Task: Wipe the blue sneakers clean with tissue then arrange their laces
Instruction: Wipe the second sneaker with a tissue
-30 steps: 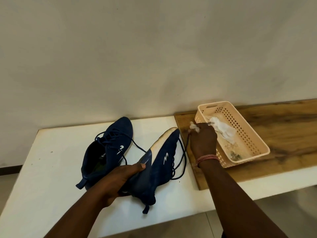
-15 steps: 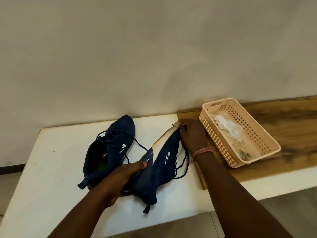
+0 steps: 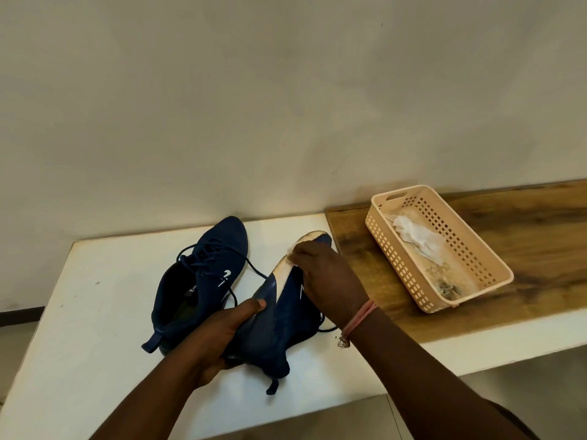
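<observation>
Right hand [image 3: 330, 277] now lower on sole [image 3: 287, 265]

Left hand [image 3: 219, 336] curled round the heel end of the tilted sneaker [image 3: 279, 322], thumb lying across its side, right hand [image 3: 330, 277] fingers bent over the sneaker's white sole edge, pinching a tissue scrap [image 3: 290, 254], both forearms reaching forward, pink thread band [image 3: 359, 319] on the right wrist

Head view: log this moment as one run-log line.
left hand holds tilted sneaker | right hand presses tissue on its sole | second sneaker on table | basket beside
</observation>
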